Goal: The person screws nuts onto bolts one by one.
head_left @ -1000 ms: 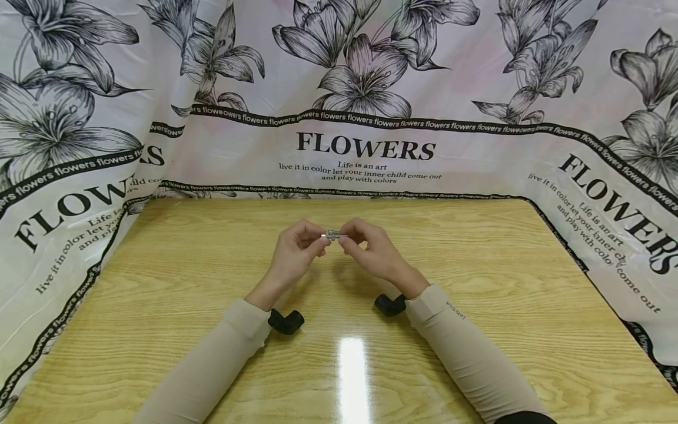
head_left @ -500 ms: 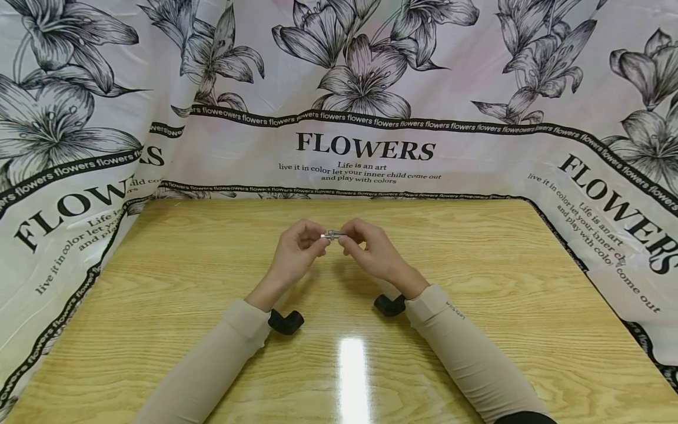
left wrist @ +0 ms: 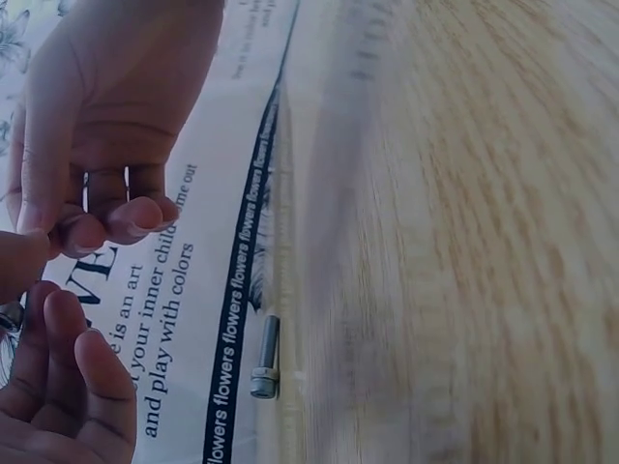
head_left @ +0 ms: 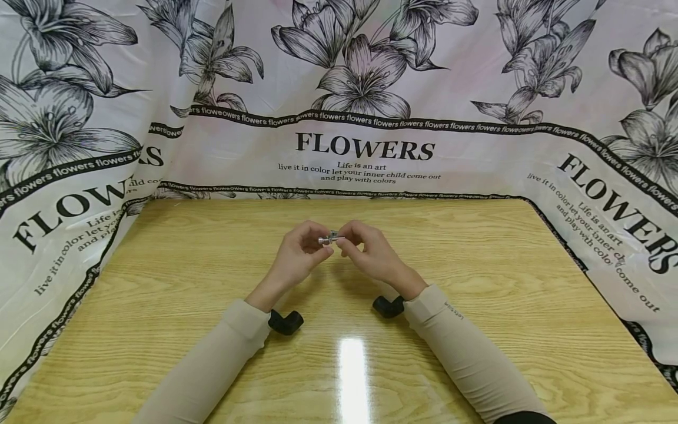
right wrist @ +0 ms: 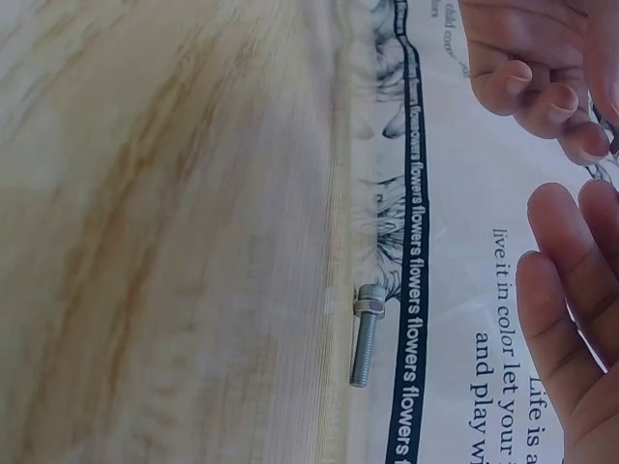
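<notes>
In the head view, a small silver bolt is held level between both hands above the table, its thicker end toward the left. My right hand pinches its right end between thumb and index finger. The left hand has its thumb and fingers curled about the other end; whether the thumb touches the metal is unclear. From the left wrist, only a sliver of the held bolt shows among the fingers. Both wrist views also show a second bolt with a nut, lying on the table beyond the hands.
The wood-grain table carries a bright light reflection near its front. White flower-printed cloth rises behind it and along both sides. A black angled piece juts from the left cuff, and another black piece from the right.
My left thumb has moved down and right off the bolt's left end, which now shows more. That end sits slightly lower. My right hand stays almost where it was.
</notes>
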The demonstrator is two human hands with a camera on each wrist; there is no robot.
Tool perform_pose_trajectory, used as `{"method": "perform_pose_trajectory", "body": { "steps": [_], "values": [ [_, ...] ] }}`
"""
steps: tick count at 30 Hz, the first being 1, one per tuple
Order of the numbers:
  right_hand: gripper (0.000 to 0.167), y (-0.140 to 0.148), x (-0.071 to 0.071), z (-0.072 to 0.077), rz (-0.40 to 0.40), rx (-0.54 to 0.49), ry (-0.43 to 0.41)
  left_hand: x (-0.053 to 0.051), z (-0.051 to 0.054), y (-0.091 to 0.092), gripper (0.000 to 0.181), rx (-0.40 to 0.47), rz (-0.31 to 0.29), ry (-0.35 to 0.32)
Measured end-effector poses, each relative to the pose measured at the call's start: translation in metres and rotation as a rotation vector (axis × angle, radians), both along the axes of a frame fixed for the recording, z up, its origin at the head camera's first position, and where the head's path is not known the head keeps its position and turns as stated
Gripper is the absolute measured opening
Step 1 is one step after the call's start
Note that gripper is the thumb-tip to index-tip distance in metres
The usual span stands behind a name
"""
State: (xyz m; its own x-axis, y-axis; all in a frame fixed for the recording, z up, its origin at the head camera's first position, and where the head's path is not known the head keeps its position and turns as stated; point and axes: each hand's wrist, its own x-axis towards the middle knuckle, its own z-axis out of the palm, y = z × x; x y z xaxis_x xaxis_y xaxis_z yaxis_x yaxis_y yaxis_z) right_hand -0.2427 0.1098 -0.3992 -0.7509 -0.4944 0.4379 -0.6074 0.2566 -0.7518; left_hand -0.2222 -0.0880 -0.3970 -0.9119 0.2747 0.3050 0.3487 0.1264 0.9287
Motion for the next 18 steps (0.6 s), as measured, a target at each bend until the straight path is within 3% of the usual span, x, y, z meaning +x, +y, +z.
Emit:
{"method": "perform_pose_trajectory", "body": {
  "steps": [8,18],
  "values": [
    [0.006,-0.0006,0.0024,0.0003,-0.004,0.016,0.021,-0.0005,-0.0014,0.0013,0.015,-0.018,0.025,0.035],
    [0.011,-0.0021,0.0011,-0.0008,0.005,0.005,0.040,-0.0015,-0.0032,0.0007,0.009,-0.038,0.017,0.006]
  ]
}}
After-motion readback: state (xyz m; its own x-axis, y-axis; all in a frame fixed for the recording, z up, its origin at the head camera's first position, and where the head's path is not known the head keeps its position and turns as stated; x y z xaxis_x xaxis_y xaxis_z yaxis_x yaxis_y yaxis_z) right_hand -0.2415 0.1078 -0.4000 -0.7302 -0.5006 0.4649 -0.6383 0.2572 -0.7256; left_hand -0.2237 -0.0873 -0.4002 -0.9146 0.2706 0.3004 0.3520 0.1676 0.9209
